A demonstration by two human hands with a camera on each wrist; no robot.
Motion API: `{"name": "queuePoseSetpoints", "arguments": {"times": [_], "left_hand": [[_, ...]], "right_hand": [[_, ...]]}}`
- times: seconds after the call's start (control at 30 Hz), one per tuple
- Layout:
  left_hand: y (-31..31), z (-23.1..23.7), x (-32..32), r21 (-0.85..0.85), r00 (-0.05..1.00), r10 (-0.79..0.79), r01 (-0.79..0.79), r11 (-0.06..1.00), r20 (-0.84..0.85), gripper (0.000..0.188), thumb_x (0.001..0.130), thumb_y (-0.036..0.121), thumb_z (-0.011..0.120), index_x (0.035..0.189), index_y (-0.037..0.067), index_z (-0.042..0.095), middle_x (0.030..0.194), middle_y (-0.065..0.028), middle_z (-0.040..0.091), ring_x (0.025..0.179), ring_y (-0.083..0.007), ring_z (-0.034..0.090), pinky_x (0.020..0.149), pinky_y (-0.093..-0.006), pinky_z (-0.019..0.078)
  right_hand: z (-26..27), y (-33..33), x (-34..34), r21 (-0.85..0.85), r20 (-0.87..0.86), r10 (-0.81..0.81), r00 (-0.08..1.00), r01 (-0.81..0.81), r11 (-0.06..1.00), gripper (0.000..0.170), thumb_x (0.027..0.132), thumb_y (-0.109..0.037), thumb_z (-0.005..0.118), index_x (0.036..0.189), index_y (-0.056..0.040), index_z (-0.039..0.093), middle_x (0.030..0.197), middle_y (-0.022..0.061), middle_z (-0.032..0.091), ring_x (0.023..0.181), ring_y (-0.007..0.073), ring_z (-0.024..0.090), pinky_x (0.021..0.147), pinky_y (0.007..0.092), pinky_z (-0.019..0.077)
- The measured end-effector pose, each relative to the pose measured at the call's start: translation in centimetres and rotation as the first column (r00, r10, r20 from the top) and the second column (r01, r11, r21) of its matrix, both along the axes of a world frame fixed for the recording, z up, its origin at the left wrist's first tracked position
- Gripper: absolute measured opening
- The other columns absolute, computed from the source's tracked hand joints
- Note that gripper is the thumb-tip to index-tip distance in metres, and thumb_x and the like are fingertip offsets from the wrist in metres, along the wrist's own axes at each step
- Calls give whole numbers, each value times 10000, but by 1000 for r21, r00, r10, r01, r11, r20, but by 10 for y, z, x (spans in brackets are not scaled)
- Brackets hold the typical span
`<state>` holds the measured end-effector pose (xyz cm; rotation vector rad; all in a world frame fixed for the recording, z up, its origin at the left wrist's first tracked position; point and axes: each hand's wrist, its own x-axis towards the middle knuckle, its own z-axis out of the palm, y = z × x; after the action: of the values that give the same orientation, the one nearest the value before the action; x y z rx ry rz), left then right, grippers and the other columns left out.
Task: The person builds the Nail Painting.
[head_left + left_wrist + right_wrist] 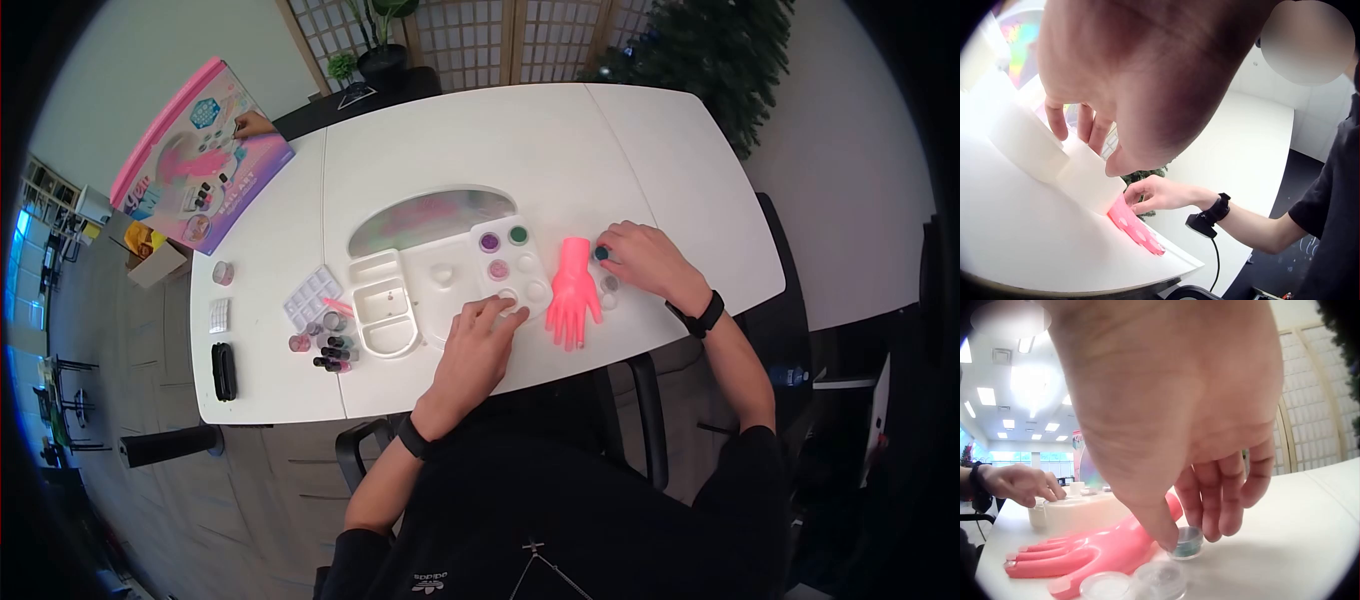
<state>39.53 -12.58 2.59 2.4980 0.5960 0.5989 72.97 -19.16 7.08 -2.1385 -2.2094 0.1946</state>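
My right hand (645,262) pinches a small round pot with teal-green contents (1187,544) between thumb and fingers. The pot stands low at the table, beside a pink model hand (574,295) lying palm-side hidden, fingers toward me. My left hand (475,350) reaches over the white station base (440,310), fingertips at a front round well (508,297), the fingers loosely bent. Farther back in that base sit a purple pot (489,242), a green pot (518,235) and a pink pot (498,269). Two clear round lids (1161,580) lie near the model hand.
Left of the base stand a white compartment tray (383,305), nail polish bottles (335,353) and a gridded clear tray (312,298). A black case (224,371) lies at the left, with a colourful box (205,155) behind. A curved reflective panel (430,218) backs the base.
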Motion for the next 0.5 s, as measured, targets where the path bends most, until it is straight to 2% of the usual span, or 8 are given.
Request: {"name": "queuePoseSetpoints", "arguments": {"times": [0.13, 0.33, 0.5], "left_hand": [[0, -2, 0, 13, 1000, 6, -6, 1000, 15, 459, 928, -24, 722, 1372, 93, 704, 1418, -90, 642, 1288, -365, 571, 1087, -473, 529], [0, -1, -1, 3, 1000, 5, -5, 1000, 19, 460, 925, -25, 726, 1368, 100, 710, 1411, -86, 642, 1288, -361, 572, 1084, -469, 531], [0, -6, 0, 21, 1000, 15, -15, 1000, 22, 457, 930, -14, 724, 1371, 106, 709, 1410, -80, 640, 1282, -360, 574, 1085, -469, 530]], "right_hand": [[35, 13, -23, 50, -72, 46, 996, -42, 998, 238, 957, -195, 767, 1149, -54, 749, 1069, 95, 717, 1057, 305, 694, 901, 428, 585], [22, 43, -58, 75, -56, 289, 956, -285, 956, 238, 967, -196, 767, 1157, -57, 734, 1122, 83, 701, 1072, 295, 693, 914, 424, 586], [14, 57, -73, 62, -3, 334, 942, -334, 941, 236, 959, -177, 773, 1151, -48, 728, 1143, 96, 696, 1099, 294, 701, 932, 423, 590]]}}
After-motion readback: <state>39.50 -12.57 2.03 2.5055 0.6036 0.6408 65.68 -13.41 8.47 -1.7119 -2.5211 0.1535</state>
